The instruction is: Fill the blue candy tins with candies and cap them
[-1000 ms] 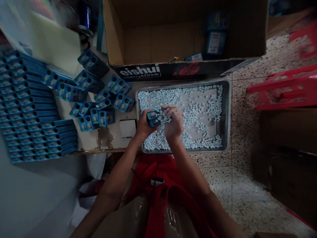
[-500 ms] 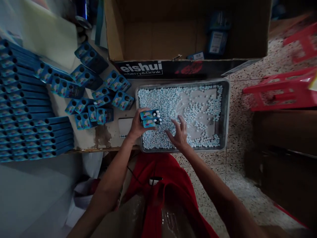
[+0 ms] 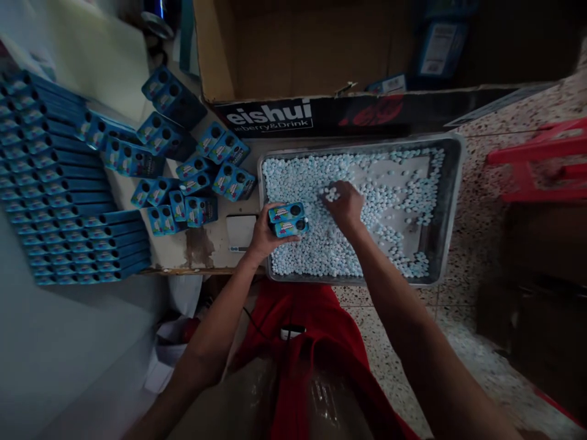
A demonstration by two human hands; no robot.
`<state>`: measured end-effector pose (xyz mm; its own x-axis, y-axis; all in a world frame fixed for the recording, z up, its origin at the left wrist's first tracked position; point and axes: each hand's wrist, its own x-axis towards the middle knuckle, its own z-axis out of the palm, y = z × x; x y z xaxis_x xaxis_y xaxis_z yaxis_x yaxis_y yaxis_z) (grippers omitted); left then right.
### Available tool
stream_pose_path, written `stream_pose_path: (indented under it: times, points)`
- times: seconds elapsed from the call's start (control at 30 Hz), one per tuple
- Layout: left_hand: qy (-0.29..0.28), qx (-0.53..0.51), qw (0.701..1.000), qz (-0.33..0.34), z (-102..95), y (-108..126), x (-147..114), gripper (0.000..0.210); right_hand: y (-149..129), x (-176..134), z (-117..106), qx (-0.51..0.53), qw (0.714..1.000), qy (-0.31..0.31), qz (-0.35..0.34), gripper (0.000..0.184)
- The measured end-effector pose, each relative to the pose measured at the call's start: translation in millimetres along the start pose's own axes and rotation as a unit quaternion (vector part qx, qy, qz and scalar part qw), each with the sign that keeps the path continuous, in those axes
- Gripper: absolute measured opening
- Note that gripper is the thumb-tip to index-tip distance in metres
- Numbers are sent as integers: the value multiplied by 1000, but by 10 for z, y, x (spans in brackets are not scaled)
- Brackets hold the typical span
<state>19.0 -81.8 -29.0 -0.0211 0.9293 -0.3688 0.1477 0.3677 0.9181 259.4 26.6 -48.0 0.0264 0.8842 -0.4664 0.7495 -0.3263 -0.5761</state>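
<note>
within the left hand (image 3: 261,238), two blue boxes (image 3: 287,212) have hidden undersides.

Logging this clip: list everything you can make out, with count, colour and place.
Tray: one, grey, centre
Pellets: too many to count, pale blue and white, in tray
Held boxes: two, blue, over tray's left side
Loose boxes: over a dozen, blue, left of tray
Stacked boxes: dozens, blue, far left
Table: one, pale, under loose boxes
Flat square: one, white, on table
Carton: one, brown and black, beyond tray
Boxes in carton: at least two, blue
Can: one, blue, top left
Sheet: one, pale, upper left
Red plastic item: one, right
Floor: speckled, right
Left hand: one, around held boxes
Right hand: one, pinching pellets
</note>
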Motion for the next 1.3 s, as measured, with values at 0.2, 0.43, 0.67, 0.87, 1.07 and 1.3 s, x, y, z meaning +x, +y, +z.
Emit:
stream_pose_path:
  times: [0.2,0.43,0.67,0.87,1.07,1.3]
  points:
    - [13,61,998,17,59,99,87,96,-645,-314,-215,576,805,3,142,30]
    - [-28,125,991,25,116,338,127,93,-1101,-584,-228,605,796,-15,-17,44]
    - [5,119,991,62,102,188,224,93,-955,-787,-242,508,850,-73,-117,41]
    - [-67,26,987,145,173,127,314,87,-412,-932,-397,429,899,85,7,21]
    - [-28,-25,993,112,241,46,289,94,-54,-935,-486,211,976,3,-52,31]
    - [-57,-101,992,41,307,-46,229,106,95,-585,-345,-150,966,-68,-199,57]
